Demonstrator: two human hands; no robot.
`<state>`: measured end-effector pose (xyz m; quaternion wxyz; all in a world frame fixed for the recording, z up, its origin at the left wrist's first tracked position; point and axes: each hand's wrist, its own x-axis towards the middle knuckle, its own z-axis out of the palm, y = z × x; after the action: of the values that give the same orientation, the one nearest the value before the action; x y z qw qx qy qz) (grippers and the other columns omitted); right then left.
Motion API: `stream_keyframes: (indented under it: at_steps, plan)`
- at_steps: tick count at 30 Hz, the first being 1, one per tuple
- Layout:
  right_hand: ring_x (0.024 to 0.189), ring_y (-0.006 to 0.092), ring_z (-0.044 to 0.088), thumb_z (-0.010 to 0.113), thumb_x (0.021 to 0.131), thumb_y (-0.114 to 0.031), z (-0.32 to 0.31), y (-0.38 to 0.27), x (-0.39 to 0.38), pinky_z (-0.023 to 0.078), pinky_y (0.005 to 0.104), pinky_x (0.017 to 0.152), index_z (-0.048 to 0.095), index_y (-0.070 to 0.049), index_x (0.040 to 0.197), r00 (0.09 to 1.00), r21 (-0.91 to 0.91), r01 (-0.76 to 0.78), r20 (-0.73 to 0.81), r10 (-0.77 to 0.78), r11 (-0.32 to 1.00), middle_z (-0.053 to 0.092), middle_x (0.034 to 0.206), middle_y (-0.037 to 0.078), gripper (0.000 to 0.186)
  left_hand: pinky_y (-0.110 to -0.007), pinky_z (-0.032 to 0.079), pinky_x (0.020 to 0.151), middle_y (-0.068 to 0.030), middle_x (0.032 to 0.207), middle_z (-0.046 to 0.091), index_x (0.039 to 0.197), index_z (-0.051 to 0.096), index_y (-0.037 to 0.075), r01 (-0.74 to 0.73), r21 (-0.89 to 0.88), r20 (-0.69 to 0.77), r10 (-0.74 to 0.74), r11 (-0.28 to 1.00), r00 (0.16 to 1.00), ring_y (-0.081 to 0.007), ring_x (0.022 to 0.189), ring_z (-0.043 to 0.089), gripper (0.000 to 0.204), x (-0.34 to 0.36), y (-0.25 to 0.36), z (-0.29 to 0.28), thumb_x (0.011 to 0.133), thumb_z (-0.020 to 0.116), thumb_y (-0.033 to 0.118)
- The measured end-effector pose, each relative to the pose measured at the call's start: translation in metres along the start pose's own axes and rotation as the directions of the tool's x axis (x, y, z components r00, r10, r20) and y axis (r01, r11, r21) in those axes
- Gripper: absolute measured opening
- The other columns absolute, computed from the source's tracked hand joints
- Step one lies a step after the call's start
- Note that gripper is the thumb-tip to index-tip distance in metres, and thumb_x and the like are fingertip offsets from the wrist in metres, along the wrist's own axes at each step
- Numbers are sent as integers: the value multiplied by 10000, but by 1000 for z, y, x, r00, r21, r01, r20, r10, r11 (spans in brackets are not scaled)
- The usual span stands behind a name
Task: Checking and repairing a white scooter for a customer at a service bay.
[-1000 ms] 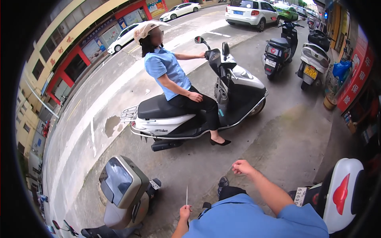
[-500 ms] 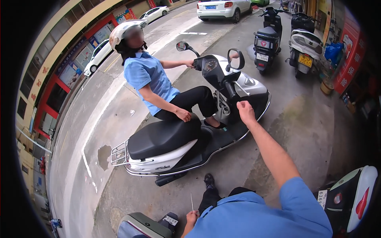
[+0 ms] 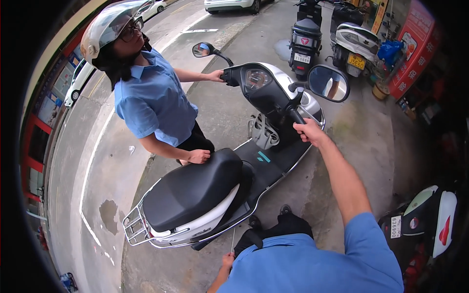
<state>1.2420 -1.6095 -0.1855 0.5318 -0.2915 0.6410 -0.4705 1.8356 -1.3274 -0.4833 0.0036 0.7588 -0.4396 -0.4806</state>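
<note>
My right hand (image 3: 309,132) is closed round the end of the near black handlebar grip (image 3: 296,115) of a white and black scooter (image 3: 215,210). Low in the picture, by my side, my left hand (image 3: 227,260) is closed on a thin pale rod (image 3: 233,239) that points up toward the scooter's lower edge. A person (image 3: 156,102) in a white helmet (image 3: 100,31) and blue shirt stands on the scooter's far side. One of that person's hands is on the far grip, the other at the black seat (image 3: 195,190).
A grey bag (image 3: 264,133) hangs above the scooter's footboard. Beyond stand a dark scooter (image 3: 305,44) and a white one (image 3: 354,44), near a red sign board (image 3: 415,44). Another scooter (image 3: 415,222) is parked at my right. White cars line the road.
The helmeted person has got off the seat and now stands on the far side. My right hand has closed on the near grip. The scooter appears nearer.
</note>
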Motion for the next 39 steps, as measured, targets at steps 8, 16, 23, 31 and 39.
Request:
stream_keyframes:
  at_steps: [8,16,23,31,39]
  plan:
    - [441,49,356,604,873,-146,0,-4,-6,259,225,397,517,-62,916,999,67,3,49,-6,998,430,635,-31,128,-378,513,774,-204,957,686,1068,673,35,-19,20,13,18,1000,1000,-297,919,675,387,44,-5,17,877,599,363]
    - [487,46,381,604,885,-162,-12,4,-6,303,223,457,543,-33,1031,988,269,-67,149,27,961,434,658,-31,204,-338,504,711,-143,852,702,1010,691,28,6,-74,-14,-7,997,1000,-189,772,653,334,28,44,28,855,634,319]
    - [777,337,665,658,810,-242,-8,22,11,510,453,681,542,6,968,869,-755,167,-190,-456,634,649,823,201,316,-352,508,715,-143,854,703,991,699,51,24,-116,-13,-26,993,1000,-207,791,664,315,38,41,35,832,631,314]
    - [778,272,656,648,824,-324,3,-9,-9,514,389,688,553,21,1011,947,-631,28,-232,-223,775,648,858,179,404,-359,512,754,-152,899,704,1008,696,60,36,-100,9,-36,994,999,-228,848,671,336,38,25,38,823,640,335]
    - [510,46,401,593,898,-209,-14,1,-5,321,210,471,551,-56,1029,971,445,-162,233,61,881,519,728,-12,205,-345,515,791,-159,942,703,1055,682,44,63,-128,-1,-64,990,998,-225,892,668,366,32,32,39,824,644,325]
